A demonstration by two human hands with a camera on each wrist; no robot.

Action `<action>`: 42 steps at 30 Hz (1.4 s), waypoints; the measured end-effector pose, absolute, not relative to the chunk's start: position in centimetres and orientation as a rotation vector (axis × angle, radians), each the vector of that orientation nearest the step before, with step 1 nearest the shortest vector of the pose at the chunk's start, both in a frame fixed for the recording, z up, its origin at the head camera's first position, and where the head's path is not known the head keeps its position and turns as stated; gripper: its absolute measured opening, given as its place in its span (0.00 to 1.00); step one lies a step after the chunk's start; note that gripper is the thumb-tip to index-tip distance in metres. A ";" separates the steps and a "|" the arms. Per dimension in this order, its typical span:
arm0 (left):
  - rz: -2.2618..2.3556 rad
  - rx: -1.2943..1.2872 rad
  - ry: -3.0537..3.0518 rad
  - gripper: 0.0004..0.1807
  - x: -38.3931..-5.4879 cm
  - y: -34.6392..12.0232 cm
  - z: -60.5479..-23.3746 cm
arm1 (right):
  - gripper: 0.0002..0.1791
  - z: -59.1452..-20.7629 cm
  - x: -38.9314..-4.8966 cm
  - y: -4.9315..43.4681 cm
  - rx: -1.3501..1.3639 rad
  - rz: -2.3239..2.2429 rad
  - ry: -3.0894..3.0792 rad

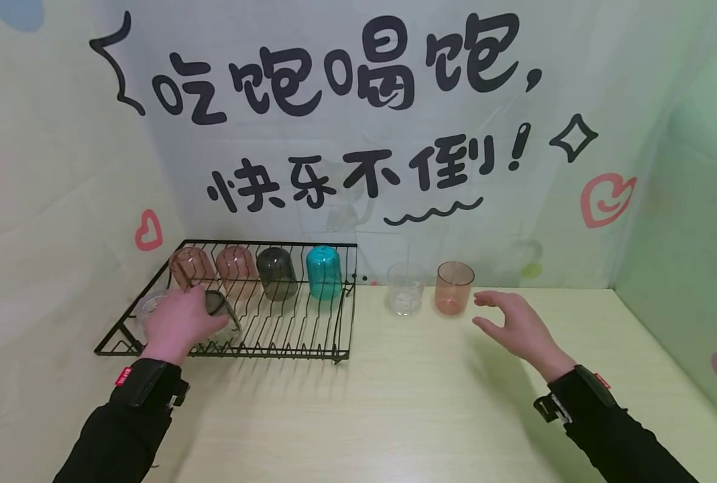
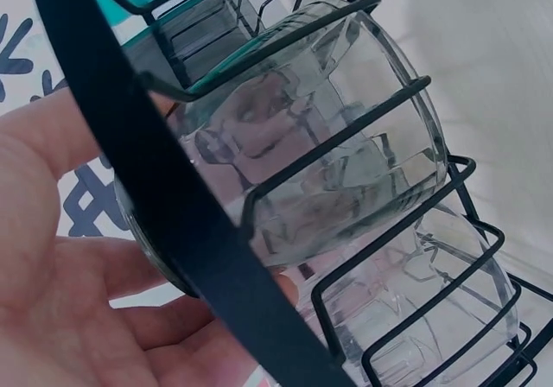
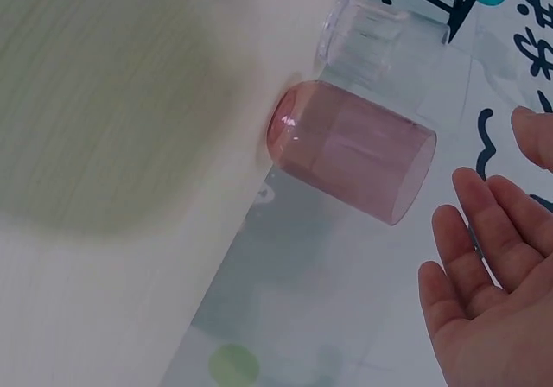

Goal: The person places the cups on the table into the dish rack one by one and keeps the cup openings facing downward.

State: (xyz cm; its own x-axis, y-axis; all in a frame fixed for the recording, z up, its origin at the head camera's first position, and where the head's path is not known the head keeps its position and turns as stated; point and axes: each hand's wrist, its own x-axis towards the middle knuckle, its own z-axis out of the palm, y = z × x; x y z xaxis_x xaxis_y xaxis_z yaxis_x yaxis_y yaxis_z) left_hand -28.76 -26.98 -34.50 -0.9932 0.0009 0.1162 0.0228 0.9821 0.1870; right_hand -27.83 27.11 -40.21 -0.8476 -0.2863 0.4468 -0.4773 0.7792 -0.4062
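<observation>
My left hand (image 1: 180, 320) reaches over the front left of the black wire rack (image 1: 292, 353), thumb and fingers curled around a clear, faintly grey drinking glass (image 2: 302, 145). In the left wrist view this glass leans against the rack's wires, and a second clear glass (image 2: 415, 318) sits beside it. The right hand (image 1: 518, 325) hovers above the table with fingers spread and thumb apart, holding nothing. Just left of its fingertips stands a pink glass (image 1: 453, 290), upright with its mouth up. A clear glass (image 1: 405, 290) stands upright beside the pink one.
Along the rack's back row rest two pink tumblers (image 1: 237, 268), a dark grey tumbler (image 1: 276, 275) and a turquoise tumbler (image 1: 324, 272), bottoms up. A printed cloth (image 1: 346, 121) hangs behind the pale table (image 1: 358, 416), with cloth walls on both sides.
</observation>
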 end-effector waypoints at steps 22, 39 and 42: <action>-0.280 -0.083 -2.949 0.38 -28.6 -27.0 -35.0 | 0.21 -39.6 -29.8 26.7 0.551 0.696 -2.620; -0.283 -0.114 -2.840 0.45 -27.4 -26.7 -33.5 | 0.21 -39.3 -30.7 26.6 0.541 0.616 -2.615; -0.283 -0.110 -2.817 0.45 -27.1 -26.6 -33.3 | 0.22 -39.3 -30.9 26.5 0.536 0.606 -2.622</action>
